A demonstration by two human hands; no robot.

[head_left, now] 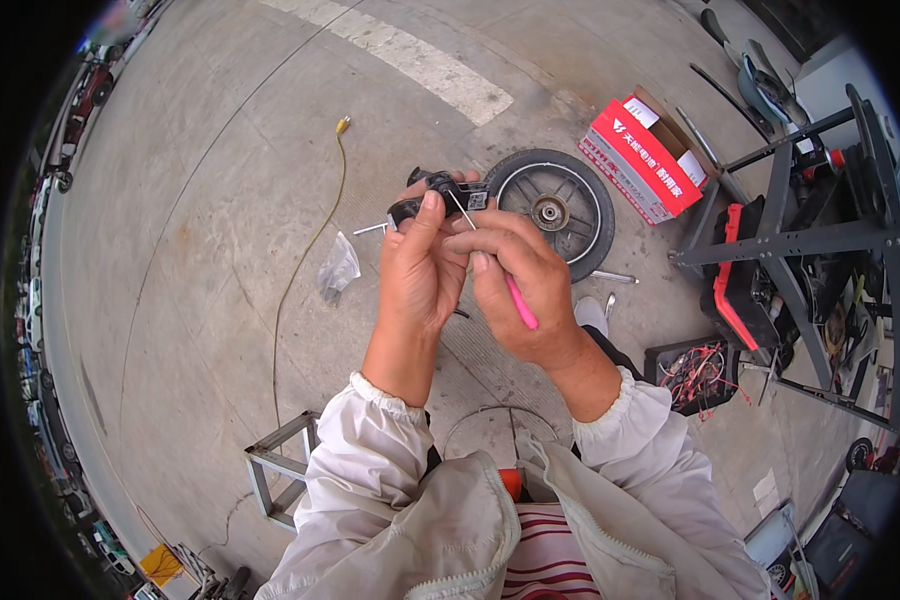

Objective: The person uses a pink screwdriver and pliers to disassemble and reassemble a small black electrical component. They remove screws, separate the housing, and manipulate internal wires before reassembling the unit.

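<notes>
The left hand [422, 268] clasps the black part [439, 183], apparently steadying it for the pink-handled tool [521, 303] the right hand [532, 285] pinches.

Clip-shaped part [439, 184]: black, apparently plastic, smooth with glossy highlights. Screwdriver-like tool [521, 303]: smooth pink plastic-looking handle, bright metal shaft. Tyre [604, 222]: black rubber, matt. Spoked wheel hub [549, 212]: dull metal. Bag [339, 267]: clear plastic film, crinkled, shiny. Carton [638, 160]: printed cardboard, smooth red face. Rack [838, 240]: dark metal, low sheen. Stool-like frame [282, 442]: grey metal. Jacket [365, 470]: pale cloth, wrinkled, gathered cuffs. Floor [210, 200]: concrete, matt, stained.
</notes>
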